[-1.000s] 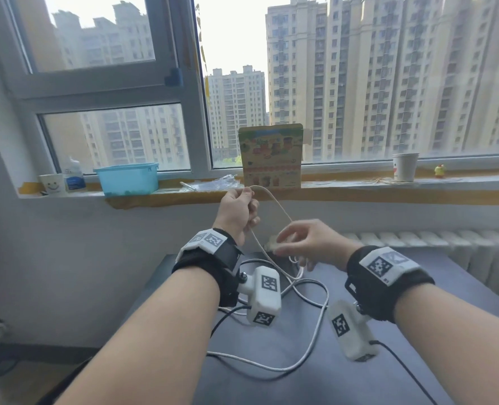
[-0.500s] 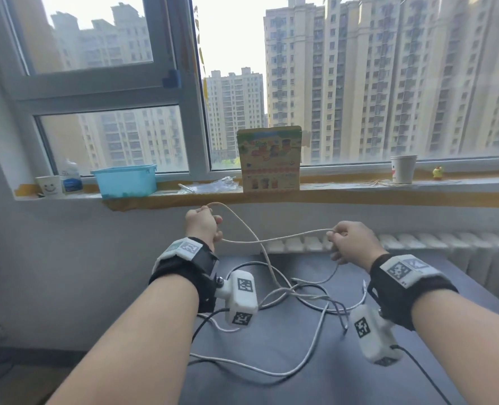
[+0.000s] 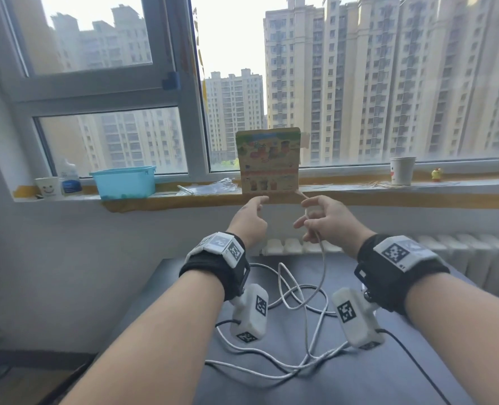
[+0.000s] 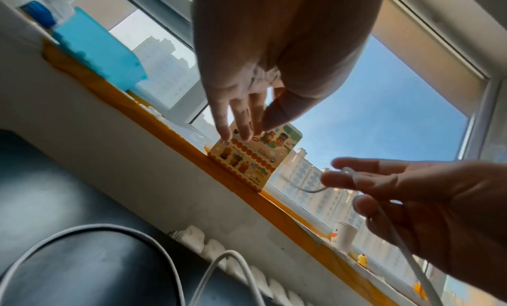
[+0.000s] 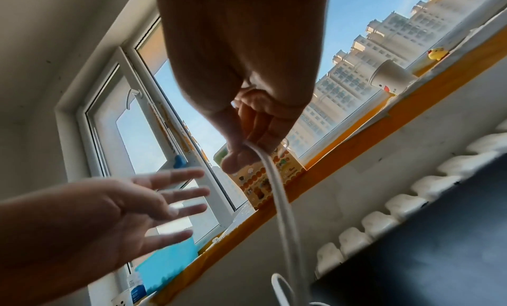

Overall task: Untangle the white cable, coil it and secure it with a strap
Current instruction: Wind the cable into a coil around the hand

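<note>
Loose cable (image 3: 298, 325) loops tangled on dark table (image 3: 359, 384), lower centre of frame. One strand rises to right hand (image 3: 328, 220), centre frame, thumb and fingers pinching it near the end. Left hand (image 3: 249, 219) just left of it, fingers spread straight, holding nothing. Behind them: printed card (image 3: 268, 160) on sill, blue bin (image 3: 124, 182) left, cup (image 3: 401, 171) right.

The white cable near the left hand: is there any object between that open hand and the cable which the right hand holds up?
Nothing visible stands between them. The left hand is open and empty, and only air separates it from the white cable hanging from the right hand. The colourful box stands behind, on the sill.
</note>
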Tool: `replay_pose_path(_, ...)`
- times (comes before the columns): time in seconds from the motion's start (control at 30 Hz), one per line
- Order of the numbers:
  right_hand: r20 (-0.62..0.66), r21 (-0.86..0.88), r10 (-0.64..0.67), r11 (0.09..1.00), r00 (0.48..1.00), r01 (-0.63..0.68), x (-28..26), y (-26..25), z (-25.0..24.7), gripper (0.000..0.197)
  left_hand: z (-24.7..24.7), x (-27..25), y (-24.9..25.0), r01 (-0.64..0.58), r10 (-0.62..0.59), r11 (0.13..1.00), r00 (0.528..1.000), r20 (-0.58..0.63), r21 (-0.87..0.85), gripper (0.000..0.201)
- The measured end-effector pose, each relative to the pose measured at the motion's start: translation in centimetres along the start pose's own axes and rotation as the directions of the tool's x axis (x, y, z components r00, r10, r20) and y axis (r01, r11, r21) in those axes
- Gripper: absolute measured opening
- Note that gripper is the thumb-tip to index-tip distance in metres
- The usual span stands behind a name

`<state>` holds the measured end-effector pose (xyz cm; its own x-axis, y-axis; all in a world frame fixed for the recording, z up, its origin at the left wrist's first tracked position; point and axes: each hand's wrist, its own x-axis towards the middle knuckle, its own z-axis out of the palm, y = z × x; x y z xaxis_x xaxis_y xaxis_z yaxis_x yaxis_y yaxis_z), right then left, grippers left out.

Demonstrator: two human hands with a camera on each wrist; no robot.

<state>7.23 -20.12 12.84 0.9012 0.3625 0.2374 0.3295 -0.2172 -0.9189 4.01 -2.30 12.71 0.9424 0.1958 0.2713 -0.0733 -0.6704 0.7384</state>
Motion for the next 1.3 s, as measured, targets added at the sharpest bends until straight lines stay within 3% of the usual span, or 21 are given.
replay_pose_path(0.13,0.076,-0.089,-0.058,0.994,0.995,0.065,-0.3,0.0,0.6,0.028,0.5,0.1,0.5,-0.199,0.189,0.959,0.979,0.072,0.200,0.079)
replay_pose_path(0.17,0.077,-0.091,-0.078,0.992,0.994,0.085,-0.2,0.1,0.8,0.025,0.6,0.1,0.3,-0.208,0.189,0.942,0.977,0.095,0.263,0.070)
replay_pose_path(0.23,0.038,-0.044,-0.111,0.993,0.993,0.112,-0.1,0.2,1.1,0.022,0.8,0.0,-0.4,-0.205,0.173,0.925,0.977,0.127,0.320,0.033)
replay_pose_path(0.27,0.000,-0.015,-0.113,0.994,0.994,0.113,-0.1,0.3,1.3,0.021,0.8,-0.2,-0.8,-0.185,0.155,0.943,0.980,0.127,0.276,0.019)
replay_pose_path(0.4,-0.203,-0.012,-0.058,0.998,0.978,0.056,0.4,1.3,1.1,0.022,-0.3,-0.8,-3.2,-0.017,0.021,0.998,0.996,0.084,-0.054,0.034)
replay_pose_path(0.5,-0.270,-0.264,-0.064,0.965,0.961,-0.010,0.9,2.3,1.1,0.019,-1.4,-1.5,-4.0,0.082,-0.069,0.974,0.996,0.064,-0.212,0.037)
replay_pose_path(0.57,-0.204,-0.475,-0.116,0.880,0.972,0.005,0.5,2.0,2.0,0.009,-1.7,-2.0,-3.8,0.102,-0.090,0.933,0.995,0.050,-0.346,0.035)
replay_pose_path(0.63,-0.123,-0.532,-0.192,0.841,0.974,0.098,0.1,1.4,3.6,0.015,-1.8,-2.5,-3.0,0.117,-0.093,0.874,0.993,0.073,-0.471,0.035)
replay_pose_path(0.7,-0.109,-0.481,-0.242,0.862,0.964,0.161,0.1,0.8,5.0,0.016,-1.8,-2.8,-2.1,0.143,-0.090,0.793,0.989,0.118,-0.592,0.037)
replay_pose_path(0.8,-0.160,-0.348,-0.207,0.927,0.965,0.141,0.3,0.0,5.7,0.018,-2.1,-3.2,-0.8,0.210,-0.048,0.638,0.971,0.234,-0.741,0.045)
replay_pose_path(0.9,-0.082,-0.341,-0.163,0.931,0.983,0.126,0.1,0.0,5.8,0.024,-2.1,-3.9,0.1,0.282,0.066,0.522,0.927,0.368,-0.805,0.044)
replay_pose_path(1.0,0.032,-0.278,-0.142,0.949,0.989,0.145,-0.7,0.1,6.5,0.034,-1.4,-4.4,1.3,0.318,0.115,0.404,0.913,0.392,-0.858,0.042)
replay_pose_path(1.1,0.124,-0.281,-0.138,0.945,0.983,0.168,-1.5,-0.1,7.3,0.038,-1.0,-4.4,1.8,0.287,0.093,0.374,0.935,0.343,-0.882,0.035)
replay_pose_path(1.3,0.197,-0.249,-0.116,0.954,0.974,0.164,-2.2,0.4,7.1,0.035,-1.5,-3.6,0.7,0.192,0.010,0.414,0.977,0.215,-0.890,0.042)
